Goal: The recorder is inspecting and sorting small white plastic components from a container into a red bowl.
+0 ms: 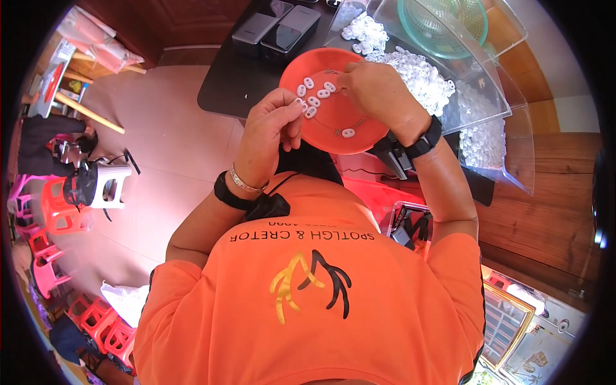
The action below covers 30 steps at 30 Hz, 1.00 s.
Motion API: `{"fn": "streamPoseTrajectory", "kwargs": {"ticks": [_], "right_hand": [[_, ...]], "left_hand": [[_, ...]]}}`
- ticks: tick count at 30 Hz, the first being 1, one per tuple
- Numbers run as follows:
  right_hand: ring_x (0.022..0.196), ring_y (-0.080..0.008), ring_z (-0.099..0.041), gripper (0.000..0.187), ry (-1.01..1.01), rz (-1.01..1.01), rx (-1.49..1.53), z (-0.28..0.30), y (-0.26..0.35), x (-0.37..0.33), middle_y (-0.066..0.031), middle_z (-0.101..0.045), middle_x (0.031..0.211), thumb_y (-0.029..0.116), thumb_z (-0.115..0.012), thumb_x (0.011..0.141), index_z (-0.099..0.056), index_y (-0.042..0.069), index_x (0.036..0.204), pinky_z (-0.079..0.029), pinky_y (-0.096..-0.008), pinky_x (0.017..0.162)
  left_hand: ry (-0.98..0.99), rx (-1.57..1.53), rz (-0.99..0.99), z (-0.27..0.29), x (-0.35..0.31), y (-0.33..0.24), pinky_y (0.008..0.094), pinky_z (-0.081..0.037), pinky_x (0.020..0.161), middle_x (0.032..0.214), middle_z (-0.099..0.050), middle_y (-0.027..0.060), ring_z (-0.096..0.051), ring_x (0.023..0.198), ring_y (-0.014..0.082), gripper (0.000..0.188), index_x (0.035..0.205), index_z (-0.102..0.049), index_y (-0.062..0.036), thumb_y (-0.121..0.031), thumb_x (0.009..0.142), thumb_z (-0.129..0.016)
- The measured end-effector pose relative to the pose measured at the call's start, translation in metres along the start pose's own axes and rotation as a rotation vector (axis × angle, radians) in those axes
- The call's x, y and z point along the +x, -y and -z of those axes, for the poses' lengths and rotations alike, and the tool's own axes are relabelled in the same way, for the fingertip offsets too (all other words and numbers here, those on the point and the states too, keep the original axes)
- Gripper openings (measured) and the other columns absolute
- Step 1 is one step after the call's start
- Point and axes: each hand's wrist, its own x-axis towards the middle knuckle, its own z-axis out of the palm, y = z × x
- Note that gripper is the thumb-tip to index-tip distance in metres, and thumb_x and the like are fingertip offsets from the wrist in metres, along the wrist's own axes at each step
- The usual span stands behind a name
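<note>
A round orange plate (pixel 333 115) sits at the near edge of the dark table. Several small white oval plastic pieces with two holes lie in it, mostly on its left side; a lone white oval piece (pixel 348 133) lies near the front. Tiny metal bits, perhaps springs (pixel 338 132), are beside that one and near the far rim. My left hand (pixel 269 122) is closed at the plate's left rim, a small white plastic piece (pixel 301 102) pinched at its fingertips. Over the plate's right side, my right hand (pixel 382 93) has its fingers pressed together; what they hold is hidden.
Behind the plate, a clear plastic bin (pixel 478 119) holds heaped white pieces (pixel 420 77) and a green basket (pixel 443 25). Two dark grey box-shaped devices (pixel 276 29) stand at the table's back left. Red stools (pixel 61 205) are on the floor to the left.
</note>
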Motion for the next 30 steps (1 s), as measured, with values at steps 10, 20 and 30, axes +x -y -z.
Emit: {"fn": "streamPoseTrajectory", "kwargs": {"ticks": [10,20,30], "right_hand": [[0.080,-0.0300,-0.064,0.015,0.070,0.023,0.061,-0.015,0.012,0.019,-0.0144,-0.065,0.081,0.011,-0.057,0.074,-0.064,0.003,0.085,-0.051,-0.0399,0.069],[0.073,-0.0265,-0.064,0.019,-0.031,-0.260,0.632,0.017,0.016,-0.013,-0.0140,-0.064,0.077,0.006,-0.062,0.074,-0.062,0.001,0.092,-0.052,-0.0345,0.066],[0.073,-0.0055,-0.056,0.007,-0.264,-0.456,1.648,0.029,0.054,-0.050,-0.0004,-0.062,0.083,0.001,-0.059,0.089,-0.063,0.001,0.094,-0.048,-0.0206,0.064]], "left_hand": [[-0.015,0.034,-0.004,0.000,-0.001,0.000,0.0201,-0.033,0.045,0.059,-0.047,0.0000,-0.046,0.048,0.0098,0.013,0.082,-0.054,-0.0055,-0.015,0.091,-0.051],[0.018,0.086,-0.034,-0.006,-0.004,0.000,0.0195,-0.033,0.046,0.060,-0.047,-0.0002,-0.046,0.049,0.0091,0.013,0.084,-0.054,-0.0050,-0.016,0.090,-0.051],[0.071,0.187,-0.141,-0.027,-0.006,0.002,0.0195,-0.034,0.047,0.061,-0.046,-0.0032,-0.044,0.052,0.0044,0.012,0.086,-0.055,-0.0032,-0.015,0.090,-0.055]]}}
